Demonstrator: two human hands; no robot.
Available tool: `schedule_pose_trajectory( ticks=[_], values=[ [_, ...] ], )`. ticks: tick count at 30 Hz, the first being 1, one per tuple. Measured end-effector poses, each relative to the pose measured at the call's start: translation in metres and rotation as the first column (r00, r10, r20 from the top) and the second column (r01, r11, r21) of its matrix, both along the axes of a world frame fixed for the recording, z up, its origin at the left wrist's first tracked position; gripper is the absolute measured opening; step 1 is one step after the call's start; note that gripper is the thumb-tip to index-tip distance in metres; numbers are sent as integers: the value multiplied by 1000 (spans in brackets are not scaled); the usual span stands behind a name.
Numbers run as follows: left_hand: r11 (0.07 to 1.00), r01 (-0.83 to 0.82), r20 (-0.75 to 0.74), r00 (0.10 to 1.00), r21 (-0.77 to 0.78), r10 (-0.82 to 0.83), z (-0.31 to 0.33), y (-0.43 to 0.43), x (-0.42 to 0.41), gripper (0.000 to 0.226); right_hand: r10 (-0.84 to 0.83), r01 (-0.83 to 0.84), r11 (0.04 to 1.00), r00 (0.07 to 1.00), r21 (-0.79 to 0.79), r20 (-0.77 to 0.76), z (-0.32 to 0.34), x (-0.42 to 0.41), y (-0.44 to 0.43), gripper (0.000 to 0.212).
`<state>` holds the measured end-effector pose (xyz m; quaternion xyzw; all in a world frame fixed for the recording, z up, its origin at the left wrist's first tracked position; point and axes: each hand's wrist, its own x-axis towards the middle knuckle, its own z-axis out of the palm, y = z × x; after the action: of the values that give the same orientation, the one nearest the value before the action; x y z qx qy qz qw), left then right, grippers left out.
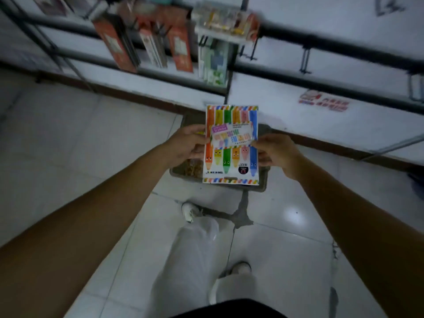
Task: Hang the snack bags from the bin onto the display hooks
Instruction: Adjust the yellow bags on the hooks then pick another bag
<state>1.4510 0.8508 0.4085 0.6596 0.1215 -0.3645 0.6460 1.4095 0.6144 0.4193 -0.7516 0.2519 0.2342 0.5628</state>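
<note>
1. The left hand (188, 143) and right hand (274, 153) are pinching the side edges of the snack bag (231, 145), holding it flat just above the bin (263, 179).
2. The bag is showing bright pencil characters; its writing is facing upside down and too small to read.
3. Beyond the bin, orange packs (114, 45) are hanging on display hooks (305, 61).

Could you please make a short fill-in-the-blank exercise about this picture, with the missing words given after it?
1. The left hand and the right hand hold the snack bag above the dark ___.
2. That container stands on the tiled ___.
3. Seen from the camera, the print on the bag is upside ___.

Missing words: bin; floor; down.
</note>
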Motion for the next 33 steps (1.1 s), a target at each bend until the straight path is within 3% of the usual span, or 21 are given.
schedule_pose_trajectory(
  ticks=[3,10,16,20,23,25,27,30,33],
  values=[
    [996,83,132,988,14,-84,76,-24,-12,35,-125,118,991,984,63,126,62,-35,-22,5],
    [989,143,466,872,47,-148,239,-83,-29,27,-112,73,993,856,97,505,209,-77,-80,15],
    [993,116,625,775,2,-92,337,-126,-47,31,-182,105,981,781,162,597,309,-102,-122,24],
    [991,132,678,732,-33,-75,377,-153,-40,31,-233,179,972,671,152,704,360,-101,-138,16],
    [996,53,747,665,-66,14,393,-169,-33,53,-204,202,975,620,97,758,381,-97,-149,16],
    [994,-25,799,593,-108,102,400,-177,-27,64,-141,210,978,602,15,786,388,-95,-155,20],
    [996,-51,876,475,-72,88,403,-183,-17,65,-29,219,968,588,-124,808,389,-91,-159,23],
    [995,3,973,207,104,-102,401,-190,1,61,220,191,887,625,-420,749,384,-80,-160,9],
    [921,138,928,19,365,-371,403,-199,9,55,347,150,801,673,-580,653,377,-72,-156,8]
  ],
)
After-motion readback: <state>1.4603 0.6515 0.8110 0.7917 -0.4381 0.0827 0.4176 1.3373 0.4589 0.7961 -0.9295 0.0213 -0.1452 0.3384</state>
